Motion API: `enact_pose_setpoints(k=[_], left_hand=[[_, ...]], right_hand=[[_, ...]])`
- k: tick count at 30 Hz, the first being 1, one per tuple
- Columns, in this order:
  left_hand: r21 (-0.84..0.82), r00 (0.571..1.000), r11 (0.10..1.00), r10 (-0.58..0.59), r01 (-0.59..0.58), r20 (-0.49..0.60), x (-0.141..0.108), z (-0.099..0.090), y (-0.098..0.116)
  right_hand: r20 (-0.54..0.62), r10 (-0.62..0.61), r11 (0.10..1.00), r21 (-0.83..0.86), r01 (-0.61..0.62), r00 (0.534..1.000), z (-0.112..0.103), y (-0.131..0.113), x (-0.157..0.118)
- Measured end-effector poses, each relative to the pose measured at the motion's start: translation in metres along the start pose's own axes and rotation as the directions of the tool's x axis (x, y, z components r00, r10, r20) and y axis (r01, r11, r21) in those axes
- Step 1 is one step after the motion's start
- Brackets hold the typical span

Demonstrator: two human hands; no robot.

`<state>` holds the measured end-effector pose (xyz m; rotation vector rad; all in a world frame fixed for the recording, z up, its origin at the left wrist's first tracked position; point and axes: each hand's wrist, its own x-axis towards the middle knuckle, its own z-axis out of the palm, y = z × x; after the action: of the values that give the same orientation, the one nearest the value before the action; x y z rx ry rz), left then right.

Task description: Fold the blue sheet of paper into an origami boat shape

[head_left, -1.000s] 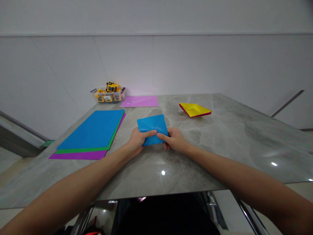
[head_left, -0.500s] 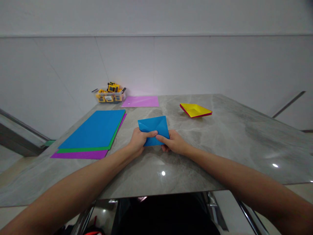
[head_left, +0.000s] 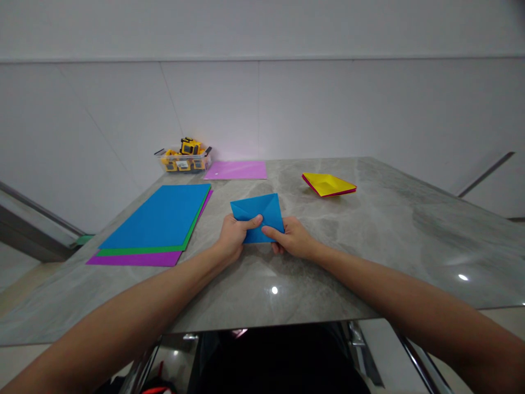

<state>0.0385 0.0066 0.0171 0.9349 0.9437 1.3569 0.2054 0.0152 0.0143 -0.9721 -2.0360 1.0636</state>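
Observation:
A small folded blue paper with diagonal creases is held up in front of me, over the table. My left hand grips its left side, thumb lying across the front face. On the right edge my right hand pinches it, with the thumb on the front and fingers curled behind. The two thumb tips lie close together near the paper's middle. Most of the fingers behind the paper are hidden.
Blue, green and purple paper sheets lie stacked at the left of the grey table. Folded yellow and red paper rests at the back right. Near the wall are a pink sheet and a clear bin of yellow toy vehicles.
My left thumb has slid slightly left and up on the blue paper. Both hands keep their hold, and the rest looks the same.

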Motion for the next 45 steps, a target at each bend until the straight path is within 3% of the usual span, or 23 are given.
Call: enact_pose_setpoints(k=[12, 19, 32, 45], left_hand=[[-0.012, 0.994, 0.998, -0.058, 0.057, -0.091, 0.003, 0.001, -0.003], [-0.052, 0.987, 0.993, -0.109, 0.104, -0.117, 0.01, -0.002, -0.001], [-0.064, 0.989, 0.993, -0.103, 0.097, -0.105, 0.015, -0.004, -0.001], [-0.094, 0.989, 0.991, -0.106, 0.096, -0.104, 0.023, -0.01, 0.002]], right_hand=[[0.015, 0.017, 1.0, 0.014, -0.017, 1.0, 0.001, -0.004, 0.002], [-0.007, -0.052, 0.995, -0.087, 0.051, 0.999, 0.0, -0.005, 0.002], [-0.02, -0.088, 0.99, -0.11, 0.086, 0.996, 0.0, -0.009, 0.003], [0.02, -0.033, 0.994, -0.108, 0.035, 0.999, 0.002, -0.013, 0.001]])
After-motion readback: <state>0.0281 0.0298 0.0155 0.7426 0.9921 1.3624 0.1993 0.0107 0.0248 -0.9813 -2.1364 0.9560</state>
